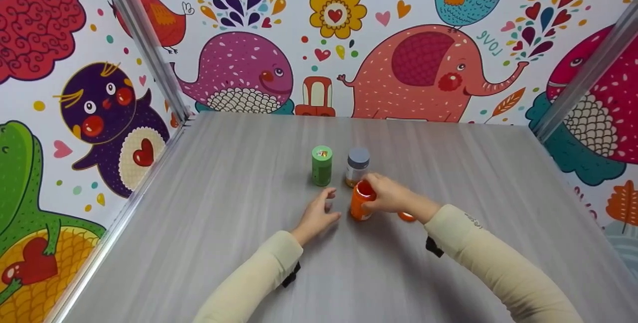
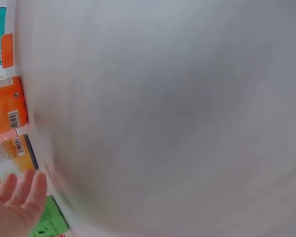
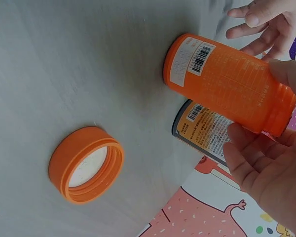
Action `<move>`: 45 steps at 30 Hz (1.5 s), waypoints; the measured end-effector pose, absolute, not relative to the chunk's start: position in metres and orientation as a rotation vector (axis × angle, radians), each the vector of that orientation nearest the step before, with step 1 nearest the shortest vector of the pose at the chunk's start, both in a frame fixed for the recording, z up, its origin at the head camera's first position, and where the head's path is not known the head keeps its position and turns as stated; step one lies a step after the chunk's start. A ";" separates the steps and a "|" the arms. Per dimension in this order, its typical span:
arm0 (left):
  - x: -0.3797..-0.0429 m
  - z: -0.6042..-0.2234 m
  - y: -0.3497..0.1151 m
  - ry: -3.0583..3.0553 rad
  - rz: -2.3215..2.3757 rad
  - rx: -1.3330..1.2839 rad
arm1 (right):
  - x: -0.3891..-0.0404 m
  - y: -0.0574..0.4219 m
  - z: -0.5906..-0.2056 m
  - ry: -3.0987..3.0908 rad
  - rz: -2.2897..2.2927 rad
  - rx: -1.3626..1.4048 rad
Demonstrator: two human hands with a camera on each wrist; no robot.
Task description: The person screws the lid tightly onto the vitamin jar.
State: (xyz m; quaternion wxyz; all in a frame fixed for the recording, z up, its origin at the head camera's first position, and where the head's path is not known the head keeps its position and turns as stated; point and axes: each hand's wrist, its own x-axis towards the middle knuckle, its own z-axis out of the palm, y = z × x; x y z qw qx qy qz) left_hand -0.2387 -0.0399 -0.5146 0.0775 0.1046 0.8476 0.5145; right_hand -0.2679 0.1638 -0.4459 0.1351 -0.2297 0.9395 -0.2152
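An orange bottle (image 1: 359,207) stands uncapped on the table, and my right hand (image 1: 391,194) grips it near its open mouth. The right wrist view shows the thumb and fingers on either side of the bottle's neck (image 3: 281,108). To the left of the bottle my left hand (image 1: 316,217) hovers apart from it, fingers loosely spread and holding nothing. The orange lid (image 3: 86,165) lies on the table with its white inside showing, beyond the right hand. Just behind the orange bottle is a jar with a grey-blue cap (image 1: 358,158).
A green cylindrical container (image 1: 322,169) stands left of the grey-capped jar. The grey table (image 1: 239,163) meets walls printed with cartoon animals at the back and sides. Metal posts (image 1: 154,39) rise at the back corners.
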 end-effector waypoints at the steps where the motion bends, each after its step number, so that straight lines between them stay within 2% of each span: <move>1: -0.239 -0.514 -0.039 2.531 1.541 0.305 | -0.268 0.165 -0.446 2.718 -0.642 -0.666; 10: -0.237 -0.516 -0.033 2.507 1.526 0.288 | -0.265 0.208 -0.454 2.688 -0.820 -0.731; 22: -0.237 -0.508 -0.009 2.452 1.568 0.301 | -0.248 0.272 -0.498 2.801 -0.937 -0.673; 28: -0.239 -0.509 0.004 2.432 1.619 0.241 | -0.245 0.278 -0.510 2.796 -0.959 -0.654; 45: -0.251 -0.524 0.012 2.473 1.686 0.299 | -0.248 0.271 -0.519 2.914 -0.878 -0.626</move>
